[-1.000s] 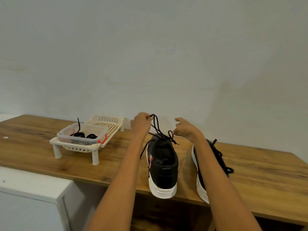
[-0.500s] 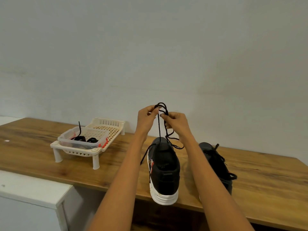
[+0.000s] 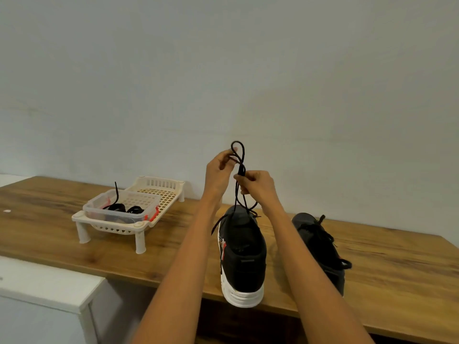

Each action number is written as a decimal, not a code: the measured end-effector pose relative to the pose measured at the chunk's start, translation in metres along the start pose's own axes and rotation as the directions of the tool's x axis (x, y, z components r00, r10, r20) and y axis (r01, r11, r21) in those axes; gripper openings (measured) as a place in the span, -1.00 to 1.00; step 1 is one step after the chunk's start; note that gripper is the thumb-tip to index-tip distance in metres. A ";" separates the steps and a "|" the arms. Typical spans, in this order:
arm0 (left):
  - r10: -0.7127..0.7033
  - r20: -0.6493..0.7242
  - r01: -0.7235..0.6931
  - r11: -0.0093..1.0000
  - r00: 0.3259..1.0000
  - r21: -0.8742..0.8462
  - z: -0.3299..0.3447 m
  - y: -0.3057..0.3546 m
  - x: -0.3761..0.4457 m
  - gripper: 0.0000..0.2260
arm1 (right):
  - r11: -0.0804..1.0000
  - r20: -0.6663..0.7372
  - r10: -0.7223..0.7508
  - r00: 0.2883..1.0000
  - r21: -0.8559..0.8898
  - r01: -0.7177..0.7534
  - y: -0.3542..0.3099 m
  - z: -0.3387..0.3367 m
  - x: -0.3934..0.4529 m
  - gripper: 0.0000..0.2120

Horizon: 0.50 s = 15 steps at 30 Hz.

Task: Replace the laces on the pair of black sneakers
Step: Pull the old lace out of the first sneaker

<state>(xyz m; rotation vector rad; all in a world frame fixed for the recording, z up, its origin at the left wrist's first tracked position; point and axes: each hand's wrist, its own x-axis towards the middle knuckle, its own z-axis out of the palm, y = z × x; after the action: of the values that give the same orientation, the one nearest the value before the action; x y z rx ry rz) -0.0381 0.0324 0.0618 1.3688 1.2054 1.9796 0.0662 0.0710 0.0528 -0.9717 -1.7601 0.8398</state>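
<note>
Near the table's (image 3: 62,234) back left corner, a white rack (image 3: 139,223) carries a clear container (image 3: 99,209) of spare black laces (image 3: 124,209). Left hand (image 3: 218,175) pinches the black lace (image 3: 239,157) loop; right hand (image 3: 258,186) grips it lower — both raised higher than a second ago. Left sneaker (image 3: 242,254) lies lengthwise, toe toward the wall, heel overhanging the front edge. Right sneaker (image 3: 320,247) lies parallel, further right.

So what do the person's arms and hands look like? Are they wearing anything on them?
Both arms are bare as far as the picture shows: no sleeves, gloves, watch or bracelets. The left hand and right hand show no rings that I can make out. Two long, slim forearms reach up from the bottom edge.
</note>
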 end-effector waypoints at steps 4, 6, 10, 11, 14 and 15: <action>-0.217 0.211 0.181 0.968 0.953 0.174 -0.005 -0.015 -0.018 -0.75 | 0.977 -0.096 -0.020 0.995 0.210 0.040 -0.014 -0.004 0.003 -0.89; -0.333 0.338 0.231 0.923 0.880 0.307 -0.005 -0.021 -0.027 -0.68 | 0.940 -0.122 -0.018 0.992 0.336 0.059 -0.021 -0.005 0.002 -0.88; -0.361 0.400 0.225 0.910 0.842 0.349 0.002 -0.025 -0.028 -0.68 | 0.796 -0.171 -0.047 0.984 0.589 0.140 -0.038 -0.012 0.002 -0.89; -0.352 0.391 0.229 0.917 0.851 0.326 0.004 -0.025 -0.028 -0.69 | 0.744 -0.163 -0.037 0.986 0.654 0.136 -0.041 -0.013 0.003 -0.89; -0.346 0.324 0.282 0.932 0.880 0.228 0.004 -0.030 -0.023 -0.72 | 0.659 -0.151 0.049 0.987 0.747 0.082 -0.042 -0.017 0.004 -0.87; -0.347 0.287 0.305 0.935 0.893 0.182 0.003 -0.032 -0.022 -0.74 | 0.643 -0.169 0.085 0.982 0.762 0.075 -0.039 -0.020 0.004 -0.89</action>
<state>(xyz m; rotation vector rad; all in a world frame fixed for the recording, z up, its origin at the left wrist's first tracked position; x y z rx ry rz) -0.0300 0.0339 0.0233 1.3750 1.3288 1.4097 0.0736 0.0592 0.0946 -0.4431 -1.0355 1.3038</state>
